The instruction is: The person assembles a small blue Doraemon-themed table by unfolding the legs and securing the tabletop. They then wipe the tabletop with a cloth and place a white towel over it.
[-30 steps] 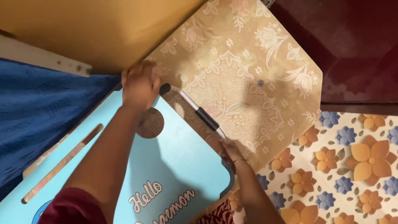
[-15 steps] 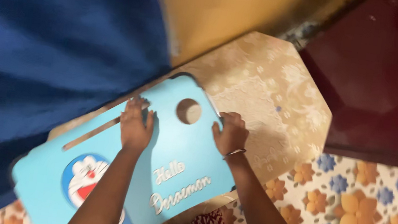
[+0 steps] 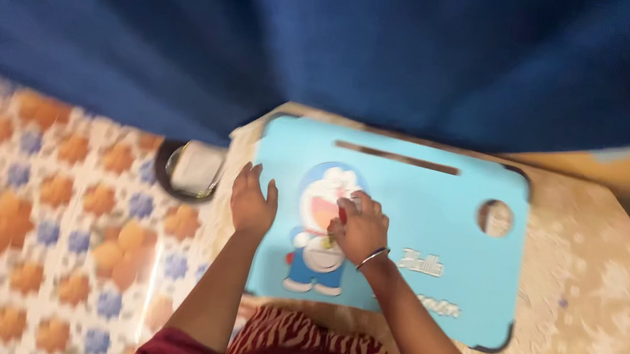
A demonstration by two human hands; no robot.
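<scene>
Both palms lie flat, fingers spread: left hand [image 3: 251, 205] at the blue board's [image 3: 438, 216] left edge, right hand [image 3: 360, 231] on its cartoon. Press evenly so it sits square on the mat [image 3: 597, 292].

Big blue curtain [image 3: 331, 43] up top, flowery orange-and-blue floor [image 3: 44, 232], plus some round dark-rimmed dish [image 3: 192, 170] sitting on it.

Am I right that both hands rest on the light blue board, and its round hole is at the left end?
Not quite. In the head view both the left hand and the right hand do rest on the light blue board, but its round hole is at the right end, not the left.
</scene>
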